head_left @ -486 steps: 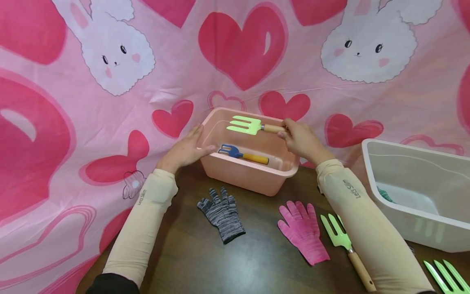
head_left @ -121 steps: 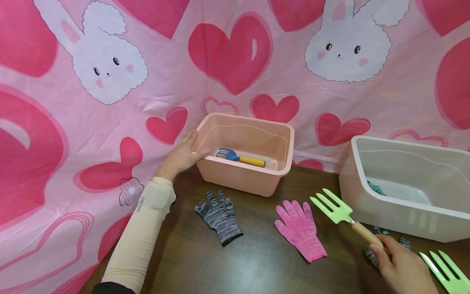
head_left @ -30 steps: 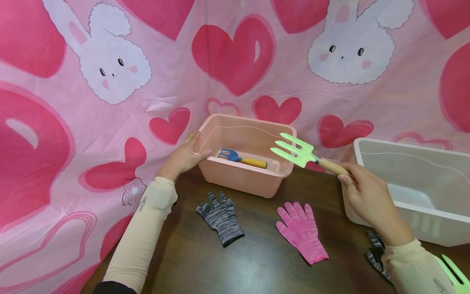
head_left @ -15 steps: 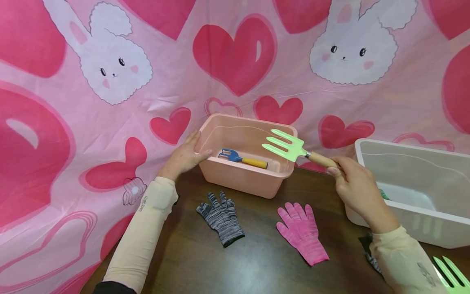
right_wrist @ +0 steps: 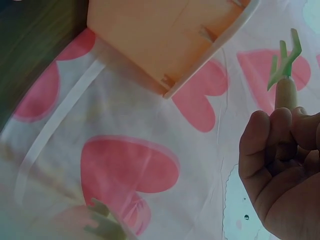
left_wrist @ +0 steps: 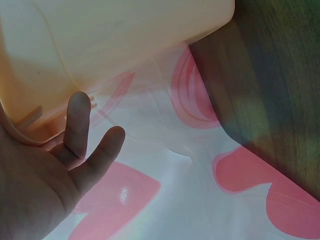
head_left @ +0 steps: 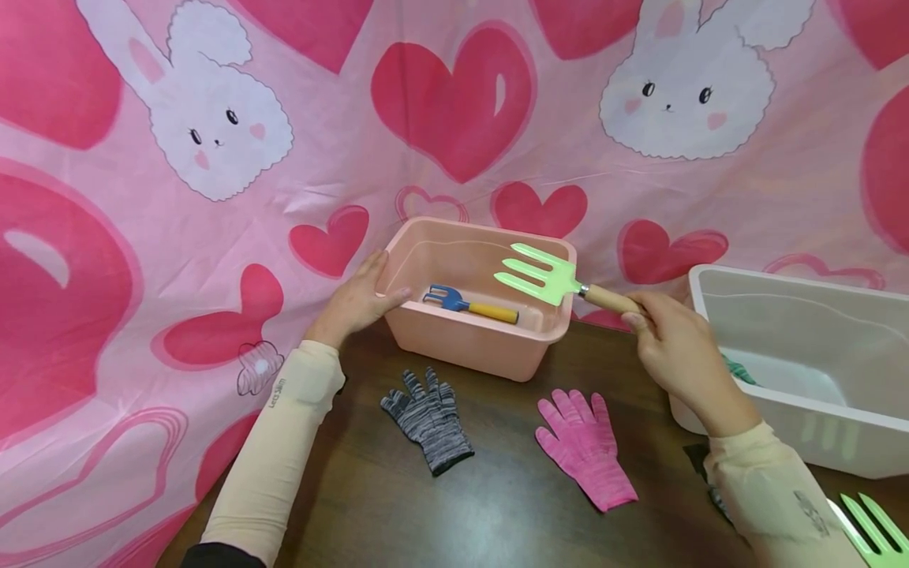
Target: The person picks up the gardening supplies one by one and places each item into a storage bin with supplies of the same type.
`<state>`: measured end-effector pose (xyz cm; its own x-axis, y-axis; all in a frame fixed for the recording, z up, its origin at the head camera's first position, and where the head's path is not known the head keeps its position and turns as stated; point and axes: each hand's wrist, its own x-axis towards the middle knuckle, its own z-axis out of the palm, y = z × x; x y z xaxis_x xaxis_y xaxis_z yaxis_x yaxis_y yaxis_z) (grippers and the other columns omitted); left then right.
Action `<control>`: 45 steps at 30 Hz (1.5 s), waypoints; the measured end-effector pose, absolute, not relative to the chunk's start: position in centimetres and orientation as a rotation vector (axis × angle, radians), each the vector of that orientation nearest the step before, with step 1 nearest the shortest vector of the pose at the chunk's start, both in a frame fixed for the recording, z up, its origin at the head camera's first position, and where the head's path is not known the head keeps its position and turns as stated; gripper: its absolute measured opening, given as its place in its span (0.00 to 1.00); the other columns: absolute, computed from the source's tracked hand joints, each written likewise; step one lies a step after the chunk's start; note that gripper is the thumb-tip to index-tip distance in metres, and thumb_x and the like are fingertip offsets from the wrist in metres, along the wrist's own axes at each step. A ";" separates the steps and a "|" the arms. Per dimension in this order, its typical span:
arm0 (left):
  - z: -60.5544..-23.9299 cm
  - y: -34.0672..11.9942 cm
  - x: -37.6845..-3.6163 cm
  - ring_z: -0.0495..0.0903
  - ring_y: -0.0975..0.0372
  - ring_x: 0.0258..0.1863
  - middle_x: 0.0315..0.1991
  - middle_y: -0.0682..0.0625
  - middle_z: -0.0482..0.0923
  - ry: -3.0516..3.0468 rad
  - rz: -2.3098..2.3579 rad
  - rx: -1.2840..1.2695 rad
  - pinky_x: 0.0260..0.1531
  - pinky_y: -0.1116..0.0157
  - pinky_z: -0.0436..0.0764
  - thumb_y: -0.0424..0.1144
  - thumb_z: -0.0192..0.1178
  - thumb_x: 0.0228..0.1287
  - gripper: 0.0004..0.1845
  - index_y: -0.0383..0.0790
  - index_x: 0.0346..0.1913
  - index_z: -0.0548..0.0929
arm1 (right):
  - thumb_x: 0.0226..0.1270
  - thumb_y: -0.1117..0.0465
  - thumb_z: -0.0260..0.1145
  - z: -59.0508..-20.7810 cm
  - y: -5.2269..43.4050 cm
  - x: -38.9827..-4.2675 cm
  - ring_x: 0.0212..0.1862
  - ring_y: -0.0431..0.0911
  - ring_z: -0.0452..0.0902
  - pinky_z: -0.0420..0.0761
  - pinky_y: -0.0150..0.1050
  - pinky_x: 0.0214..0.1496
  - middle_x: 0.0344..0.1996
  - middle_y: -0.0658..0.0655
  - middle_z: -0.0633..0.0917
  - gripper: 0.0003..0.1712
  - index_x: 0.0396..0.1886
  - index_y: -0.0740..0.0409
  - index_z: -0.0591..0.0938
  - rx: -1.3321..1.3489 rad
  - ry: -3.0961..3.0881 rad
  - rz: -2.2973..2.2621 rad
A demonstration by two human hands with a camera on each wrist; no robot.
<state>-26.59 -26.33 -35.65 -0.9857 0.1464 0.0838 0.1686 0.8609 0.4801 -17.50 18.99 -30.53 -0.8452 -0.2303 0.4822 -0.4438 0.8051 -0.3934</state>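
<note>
Fork [head_left: 559, 282]: moved toward pink bin [head_left: 465, 345]
Right grip [head_left: 678, 343]: round handle [head_left: 609, 300]
Left grip [head_left: 349, 312]: loose against pink bin, likely steadying

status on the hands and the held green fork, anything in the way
Right hand grips green fork, raised near right end of pink bin. Left hand rests on bin rim. Blue fork lies inside, possible obstacle.

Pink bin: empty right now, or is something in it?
Not empty: in the head view, a blue fork lies on the bottom of the pink bin.
</note>
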 end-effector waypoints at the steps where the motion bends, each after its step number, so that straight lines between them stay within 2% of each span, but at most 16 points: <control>1: -35.7 -26.3 -26.6 0.46 0.48 0.79 0.81 0.44 0.43 -2.987 -0.778 -0.256 0.74 0.46 0.52 0.73 0.54 0.63 0.57 0.42 0.82 0.45 | 0.71 0.64 0.66 -30.5 18.9 -17.6 0.35 0.56 0.73 0.71 0.55 0.39 0.31 0.58 0.79 0.11 0.49 0.63 0.82 0.506 -2.573 0.706; 10: -35.7 -26.2 -26.2 0.46 0.48 0.79 0.81 0.43 0.43 -2.998 -0.776 -0.259 0.74 0.45 0.51 0.77 0.51 0.61 0.59 0.43 0.82 0.44 | 0.70 0.64 0.67 -30.4 18.0 -18.4 0.35 0.58 0.74 0.75 0.59 0.39 0.33 0.62 0.81 0.13 0.51 0.65 0.81 0.494 -2.626 0.727; 15: -35.7 -26.2 -26.1 0.47 0.48 0.79 0.81 0.43 0.44 -2.980 -0.774 -0.260 0.74 0.46 0.52 0.77 0.52 0.61 0.59 0.42 0.82 0.46 | 0.71 0.63 0.66 -30.0 17.6 -18.8 0.37 0.59 0.75 0.75 0.61 0.42 0.37 0.64 0.82 0.14 0.52 0.65 0.80 0.493 -2.653 0.700; 25: -35.5 -26.3 -26.2 0.46 0.49 0.79 0.81 0.43 0.43 -2.979 -0.779 -0.267 0.74 0.46 0.52 0.78 0.52 0.60 0.59 0.43 0.82 0.46 | 0.71 0.63 0.66 -29.7 16.6 -19.9 0.38 0.59 0.75 0.75 0.61 0.44 0.39 0.64 0.83 0.14 0.52 0.65 0.81 0.518 -2.682 0.722; 32: -35.6 -26.3 -26.4 0.46 0.48 0.79 0.81 0.43 0.43 -2.995 -0.754 -0.257 0.73 0.45 0.52 0.76 0.52 0.61 0.58 0.43 0.82 0.44 | 0.73 0.61 0.65 -29.2 15.3 -20.8 0.35 0.56 0.74 0.74 0.53 0.37 0.32 0.60 0.81 0.13 0.51 0.63 0.81 0.572 -2.712 0.742; 39: -35.4 -26.1 -26.4 0.45 0.48 0.79 0.81 0.42 0.43 -2.988 -0.760 -0.264 0.74 0.46 0.52 0.67 0.57 0.66 0.54 0.42 0.82 0.44 | 0.72 0.63 0.65 -29.2 14.5 -21.7 0.35 0.57 0.75 0.74 0.54 0.40 0.33 0.60 0.81 0.10 0.48 0.63 0.82 0.644 -2.669 0.722; 45: -35.2 -26.3 -26.2 0.43 0.49 0.79 0.82 0.42 0.41 -3.008 -0.734 -0.278 0.74 0.46 0.50 0.73 0.53 0.64 0.57 0.42 0.82 0.43 | 0.72 0.63 0.64 -29.5 13.5 -22.6 0.32 0.56 0.73 0.72 0.51 0.36 0.28 0.58 0.78 0.05 0.39 0.60 0.79 0.677 -2.673 0.713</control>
<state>-26.17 -26.25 -35.19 -0.9834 0.1654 0.0745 0.1811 0.8725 0.4537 -22.63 13.50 -29.47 -0.8467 -0.3643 0.3877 -0.5090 0.7669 -0.3909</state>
